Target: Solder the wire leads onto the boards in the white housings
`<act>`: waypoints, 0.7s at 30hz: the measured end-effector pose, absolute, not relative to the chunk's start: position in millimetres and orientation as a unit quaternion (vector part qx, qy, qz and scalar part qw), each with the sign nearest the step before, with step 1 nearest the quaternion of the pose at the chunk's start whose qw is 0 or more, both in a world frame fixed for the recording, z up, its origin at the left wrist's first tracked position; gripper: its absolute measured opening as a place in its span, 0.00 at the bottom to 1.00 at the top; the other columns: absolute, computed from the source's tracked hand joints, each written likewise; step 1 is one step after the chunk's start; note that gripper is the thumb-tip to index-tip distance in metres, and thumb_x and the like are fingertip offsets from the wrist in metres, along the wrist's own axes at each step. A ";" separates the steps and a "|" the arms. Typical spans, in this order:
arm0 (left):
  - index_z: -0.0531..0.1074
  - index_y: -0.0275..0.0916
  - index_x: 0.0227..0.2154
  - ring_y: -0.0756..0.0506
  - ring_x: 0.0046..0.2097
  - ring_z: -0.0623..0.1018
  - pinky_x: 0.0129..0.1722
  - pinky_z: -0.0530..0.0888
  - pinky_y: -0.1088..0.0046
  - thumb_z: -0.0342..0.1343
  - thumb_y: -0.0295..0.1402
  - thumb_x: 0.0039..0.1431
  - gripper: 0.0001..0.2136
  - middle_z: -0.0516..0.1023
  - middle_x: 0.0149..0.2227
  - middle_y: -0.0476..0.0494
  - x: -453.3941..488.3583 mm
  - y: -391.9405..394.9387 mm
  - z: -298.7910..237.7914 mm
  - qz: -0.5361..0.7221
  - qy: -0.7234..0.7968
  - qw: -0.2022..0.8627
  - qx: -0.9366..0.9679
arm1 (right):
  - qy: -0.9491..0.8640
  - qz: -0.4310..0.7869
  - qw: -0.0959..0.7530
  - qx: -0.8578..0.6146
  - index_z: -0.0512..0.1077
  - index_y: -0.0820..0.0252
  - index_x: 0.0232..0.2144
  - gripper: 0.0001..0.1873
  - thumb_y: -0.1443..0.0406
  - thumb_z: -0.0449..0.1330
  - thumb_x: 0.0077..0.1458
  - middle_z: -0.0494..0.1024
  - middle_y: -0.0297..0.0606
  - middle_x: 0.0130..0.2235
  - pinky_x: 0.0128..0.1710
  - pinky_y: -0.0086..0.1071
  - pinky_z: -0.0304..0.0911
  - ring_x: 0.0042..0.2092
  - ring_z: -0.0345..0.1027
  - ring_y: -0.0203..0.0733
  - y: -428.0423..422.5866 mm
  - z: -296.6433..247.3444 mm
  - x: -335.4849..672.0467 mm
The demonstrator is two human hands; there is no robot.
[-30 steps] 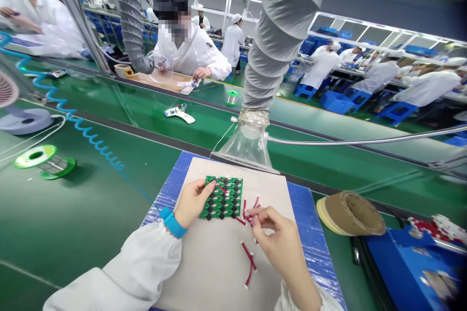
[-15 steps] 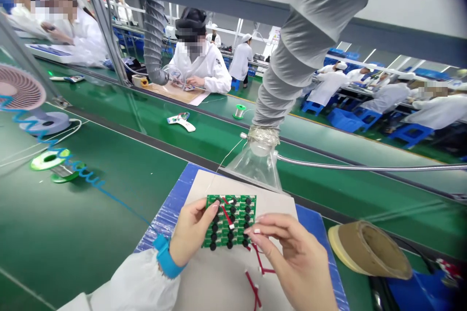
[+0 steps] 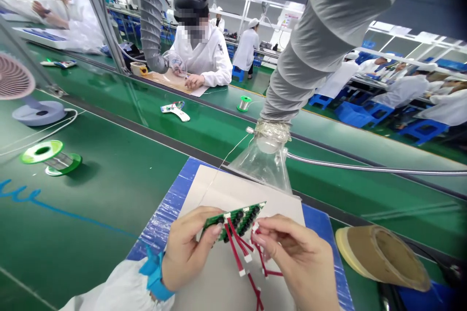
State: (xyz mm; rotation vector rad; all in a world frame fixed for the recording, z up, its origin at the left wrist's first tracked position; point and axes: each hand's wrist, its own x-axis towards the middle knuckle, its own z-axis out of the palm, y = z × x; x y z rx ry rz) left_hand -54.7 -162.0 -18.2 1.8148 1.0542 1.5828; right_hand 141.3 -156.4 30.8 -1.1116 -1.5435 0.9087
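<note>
Head view looks down on two hands working over a green circuit board studded with round black components, held up above a pale sheet and tilted, its far corner pointing right. The left hand grips the board's left end between thumb and fingers, a blue wristband at its wrist. The right hand pinches a small white connector at the board's right end, fingertips pressed close. Red wires with white ends dangle from the board over the sheet, which lies on a blue-wrapped pad. Just beyond stands a glass funnel on a grey duct hose — a cardboard tube lies to the right, a solder wire spool far left on the green counter.
</note>
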 end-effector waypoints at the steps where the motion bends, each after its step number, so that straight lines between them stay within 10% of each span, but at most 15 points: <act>1: 0.77 0.36 0.39 0.47 0.37 0.81 0.38 0.77 0.77 0.53 0.23 0.62 0.09 0.82 0.37 0.40 -55.0 -161.7 -19.0 0.582 0.387 0.251 0.670 | -0.630 0.374 0.493 -0.470 0.78 0.53 0.30 0.04 0.67 0.68 0.48 0.77 0.32 0.25 0.22 0.22 0.67 0.24 0.69 0.33 -155.2 28.7 140.4; 21: 0.73 0.36 0.41 0.49 0.41 0.79 0.43 0.75 0.76 0.50 0.25 0.64 0.08 0.79 0.40 0.40 -45.2 -157.3 -36.0 0.516 0.414 0.324 0.677 | -0.569 0.482 0.396 -0.536 0.70 0.60 0.26 0.22 0.47 0.60 0.53 0.72 0.34 0.25 0.27 0.27 0.60 0.27 0.64 0.33 -137.4 -13.0 122.2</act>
